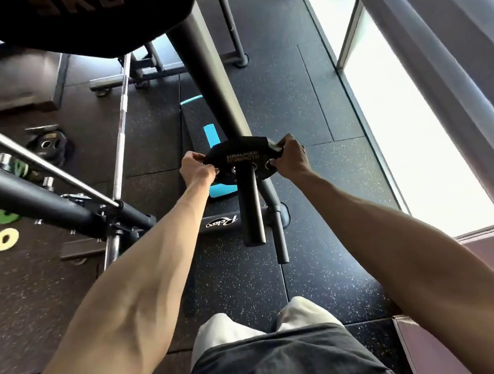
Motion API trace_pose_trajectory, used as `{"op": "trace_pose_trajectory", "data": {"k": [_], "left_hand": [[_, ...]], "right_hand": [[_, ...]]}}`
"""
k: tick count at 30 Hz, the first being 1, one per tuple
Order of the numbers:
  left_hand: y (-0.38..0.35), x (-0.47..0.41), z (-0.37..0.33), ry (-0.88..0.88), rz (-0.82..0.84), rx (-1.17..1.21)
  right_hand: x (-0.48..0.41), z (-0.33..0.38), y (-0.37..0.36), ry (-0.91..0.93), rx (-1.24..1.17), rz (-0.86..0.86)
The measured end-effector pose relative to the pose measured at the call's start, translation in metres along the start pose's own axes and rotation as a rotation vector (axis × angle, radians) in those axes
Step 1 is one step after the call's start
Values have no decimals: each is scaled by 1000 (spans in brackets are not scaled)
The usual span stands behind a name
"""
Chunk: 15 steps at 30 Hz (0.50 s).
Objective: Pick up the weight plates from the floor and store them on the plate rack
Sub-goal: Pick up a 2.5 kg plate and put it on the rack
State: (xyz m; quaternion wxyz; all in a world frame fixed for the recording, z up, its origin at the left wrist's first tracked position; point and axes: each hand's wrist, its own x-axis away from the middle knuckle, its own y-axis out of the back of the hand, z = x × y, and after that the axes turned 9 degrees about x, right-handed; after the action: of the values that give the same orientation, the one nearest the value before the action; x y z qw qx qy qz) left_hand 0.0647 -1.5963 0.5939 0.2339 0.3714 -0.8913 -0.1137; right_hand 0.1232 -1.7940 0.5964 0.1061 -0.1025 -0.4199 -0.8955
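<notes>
A black weight plate (241,157) with gold lettering sits threaded on a black peg (251,207) of the plate rack, whose upright post (207,81) rises behind it. My left hand (196,169) grips the plate's left rim and my right hand (289,156) grips its right rim. A larger black plate (93,17) marked 5KG hangs on the rack at the top left, close to the camera. Another black plate (47,145) lies on the floor at the left.
A barbell (121,117) and a thick black bar (42,193) cross the left side. Green (6,215) and yellow (6,239) small discs lie on the floor there. A black and blue bench base (222,221) lies under the rack. A bright window (412,145) runs along the right.
</notes>
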Motion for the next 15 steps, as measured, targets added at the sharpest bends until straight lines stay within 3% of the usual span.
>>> {"op": "trace_pose_trajectory", "data": {"k": [6, 8, 12, 15], "left_hand": [[7, 17, 4, -76, 110, 29], [16, 19, 3, -73, 126, -3], [51, 16, 3, -13, 94, -74], [88, 20, 13, 12, 88, -152]], "right_hand": [[3, 14, 5, 76, 118, 150], [13, 30, 5, 155, 133, 90], [47, 72, -3, 490, 201, -126], [73, 106, -21, 726, 215, -60]]}}
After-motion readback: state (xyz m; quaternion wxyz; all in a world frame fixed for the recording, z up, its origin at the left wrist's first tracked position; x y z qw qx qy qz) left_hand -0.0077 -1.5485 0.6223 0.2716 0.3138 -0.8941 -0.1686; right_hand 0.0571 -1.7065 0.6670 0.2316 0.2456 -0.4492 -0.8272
